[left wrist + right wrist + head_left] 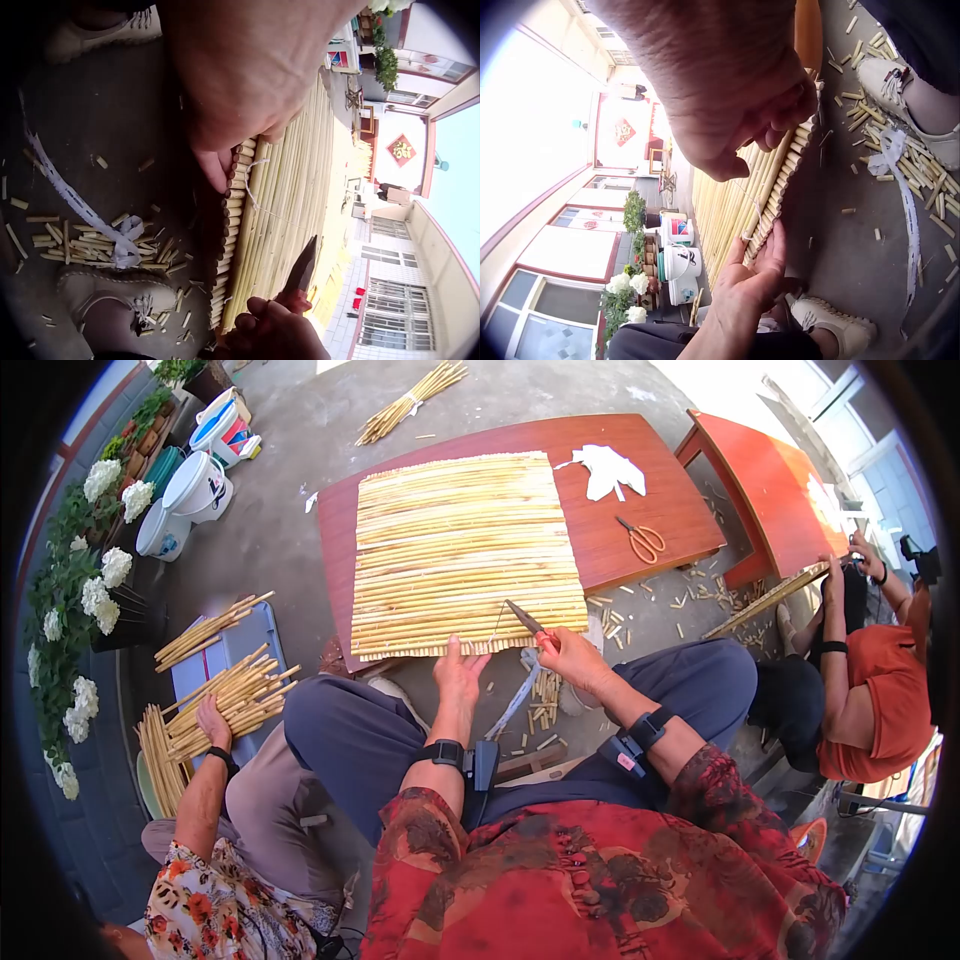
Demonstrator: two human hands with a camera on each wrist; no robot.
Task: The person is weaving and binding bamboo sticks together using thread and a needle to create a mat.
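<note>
Left hand [457,672] palm up under the near edge of a mat of pale stalks [465,550], its thumb over the top, pinching that edge. The right hand [575,662] is closed round a pointed, red-handled tool [524,618], its dark tip slanting over the mat. Between the hands, a thin white thread [249,193] runs loose over the stalks. The mat spreads away from both hands, across a reddish-brown table [680,495]. It looks largely assembled — long stalks side by side, a row of cut ends along the near edge — while the loose thread suggests that the binding there is unfinished. Farther out, scissors [643,542] lie on the table, right of the mat. Short offcuts [545,705] litter the ground below, which suggests that much trimming is done; another person's hand [213,722] rests on loose stalks [245,695] at the left.
</note>
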